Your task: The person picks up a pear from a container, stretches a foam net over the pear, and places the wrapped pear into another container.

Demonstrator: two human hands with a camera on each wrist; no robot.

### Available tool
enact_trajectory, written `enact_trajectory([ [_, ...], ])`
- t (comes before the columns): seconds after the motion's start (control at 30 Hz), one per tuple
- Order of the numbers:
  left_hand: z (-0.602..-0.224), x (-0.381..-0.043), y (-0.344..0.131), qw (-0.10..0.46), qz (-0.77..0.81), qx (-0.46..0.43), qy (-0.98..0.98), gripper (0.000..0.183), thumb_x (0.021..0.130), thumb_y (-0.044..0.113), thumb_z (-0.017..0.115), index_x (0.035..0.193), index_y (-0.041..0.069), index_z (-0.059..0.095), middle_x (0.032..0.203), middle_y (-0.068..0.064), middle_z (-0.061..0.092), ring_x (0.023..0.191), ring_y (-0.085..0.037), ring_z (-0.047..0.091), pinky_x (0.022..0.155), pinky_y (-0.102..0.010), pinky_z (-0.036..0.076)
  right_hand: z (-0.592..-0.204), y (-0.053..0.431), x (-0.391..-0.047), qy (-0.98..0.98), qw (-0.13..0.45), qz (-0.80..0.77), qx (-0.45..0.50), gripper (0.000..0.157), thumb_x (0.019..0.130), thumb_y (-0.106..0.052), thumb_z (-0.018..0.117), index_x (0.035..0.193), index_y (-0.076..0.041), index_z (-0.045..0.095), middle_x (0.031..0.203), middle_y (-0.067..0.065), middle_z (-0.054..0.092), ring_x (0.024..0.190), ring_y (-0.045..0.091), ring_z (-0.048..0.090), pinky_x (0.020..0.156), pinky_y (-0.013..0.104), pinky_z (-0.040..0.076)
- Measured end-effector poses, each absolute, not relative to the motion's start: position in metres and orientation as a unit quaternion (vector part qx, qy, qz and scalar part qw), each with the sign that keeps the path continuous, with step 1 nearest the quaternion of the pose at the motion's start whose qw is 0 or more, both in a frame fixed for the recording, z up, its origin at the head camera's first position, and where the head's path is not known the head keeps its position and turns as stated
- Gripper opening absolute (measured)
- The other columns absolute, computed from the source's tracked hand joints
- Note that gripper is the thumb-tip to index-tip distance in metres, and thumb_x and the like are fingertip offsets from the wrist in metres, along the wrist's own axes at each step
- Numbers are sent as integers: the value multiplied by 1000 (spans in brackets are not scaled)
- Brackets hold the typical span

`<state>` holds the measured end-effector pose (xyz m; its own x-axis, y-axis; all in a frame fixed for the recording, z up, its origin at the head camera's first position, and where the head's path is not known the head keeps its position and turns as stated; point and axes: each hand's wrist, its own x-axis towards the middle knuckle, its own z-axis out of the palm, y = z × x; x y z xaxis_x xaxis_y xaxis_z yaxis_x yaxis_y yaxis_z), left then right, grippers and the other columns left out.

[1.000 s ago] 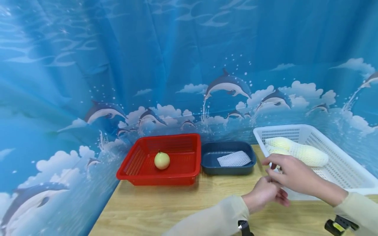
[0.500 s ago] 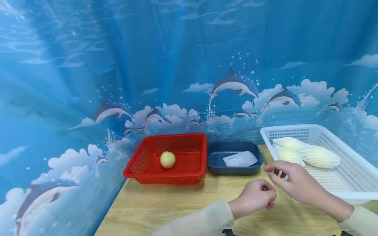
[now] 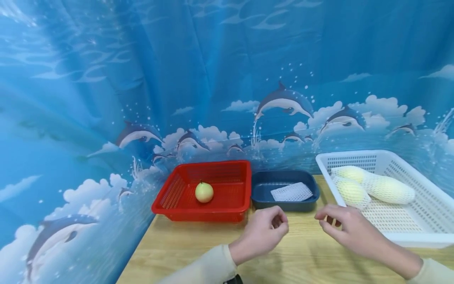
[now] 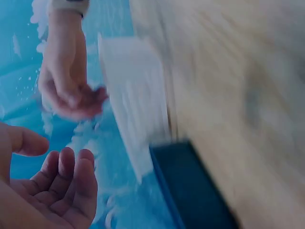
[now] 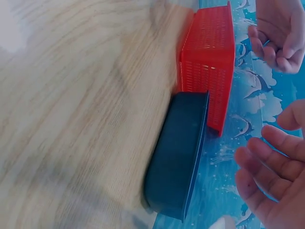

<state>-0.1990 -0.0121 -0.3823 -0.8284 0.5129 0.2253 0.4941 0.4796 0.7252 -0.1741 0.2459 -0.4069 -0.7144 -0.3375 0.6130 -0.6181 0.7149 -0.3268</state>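
Observation:
My left hand [image 3: 262, 232] hovers over the table in front of the dark blue tray [image 3: 259, 201], fingers loosely curled around nothing. Near the front left of the white basket [image 3: 408, 238] is my right hand [image 3: 351, 230], its fingers loosely bent; the right wrist view shows nothing in its palm. Pale yellow fruits in white foam nets [image 3: 388, 189] lie in that basket. A flat white foam net [image 3: 291, 192] rests in the blue tray. One bare yellow-green pear [image 3: 204, 192] stands stem up inside the red basket [image 3: 209, 217].
The red basket, blue tray and white basket stand in a row along the back of the wooden table [image 3: 198, 236]. Behind them hangs a blue curtain [image 3: 213, 79] printed with dolphins. The left wrist view is blurred.
My hands were close together beside the white basket and have drawn apart. The left hand has moved left; the right has come slightly down, uncovering more netted fruit. The head view has shifted slightly.

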Motion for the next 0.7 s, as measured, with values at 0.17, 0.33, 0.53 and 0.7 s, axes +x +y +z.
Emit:
enact_trajectory([
  [0.17,-373,-205,-50,-31,392,276,877,7,93,17,62,90,22,66,79,15,61,72,-1,56,68,-20,49,-410,245,-170,-887,252,270,277,27,84,-3,73,96,-27,71,92,-21,66,71,-10,52,58,17,49],
  [0.33,-366,-211,-86,-94,364,255,891,10,93,18,62,90,26,66,82,14,62,75,-4,56,70,-23,50,-412,241,-169,-886,240,279,282,29,85,-2,73,96,-28,70,92,-22,64,71,-10,52,57,17,49],
  [0.53,-368,-221,-135,-139,333,185,914,10,93,19,63,90,28,66,85,16,61,78,-6,57,72,-26,50,-414,237,-169,-884,230,282,294,30,85,-3,73,97,-30,69,86,-26,58,71,-10,49,58,17,48],
  [0.7,-378,-234,-174,-168,316,123,926,4,93,20,65,96,23,67,91,11,61,85,-16,60,76,-31,50,-413,237,-167,-886,229,280,289,30,85,-3,74,99,-30,69,84,-28,55,72,-10,48,59,17,47],
])
